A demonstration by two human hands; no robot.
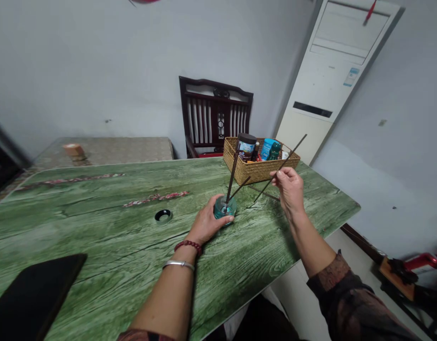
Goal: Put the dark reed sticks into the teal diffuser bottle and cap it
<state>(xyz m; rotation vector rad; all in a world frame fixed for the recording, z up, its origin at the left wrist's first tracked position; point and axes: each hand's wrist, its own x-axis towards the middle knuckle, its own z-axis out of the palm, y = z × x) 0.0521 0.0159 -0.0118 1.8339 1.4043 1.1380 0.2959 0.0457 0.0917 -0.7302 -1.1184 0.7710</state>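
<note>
My left hand (208, 220) is wrapped round a small glass diffuser bottle (223, 214) with blue-green liquid, standing on the green table. Dark reed sticks (233, 177) lean out of the bottle's mouth, one long and upright, another tilted to the right. Pinched between the thumb and fingers of my right hand (289, 187) is a thin dark reed stick (297, 146), held slantwise to the right of the bottle, its lower end near the tabletop. A black ring-shaped cap (163, 216) lies on the table left of my left hand.
Behind the bottle a wicker basket (246, 173) holds jars and bottles. On the green table (133, 237), a black flat object (37, 293) lies at the near left. A dark wooden chair (218, 118) and a white air conditioner (332, 80) stand beyond. An orange-brown object (74, 150) sits back left.
</note>
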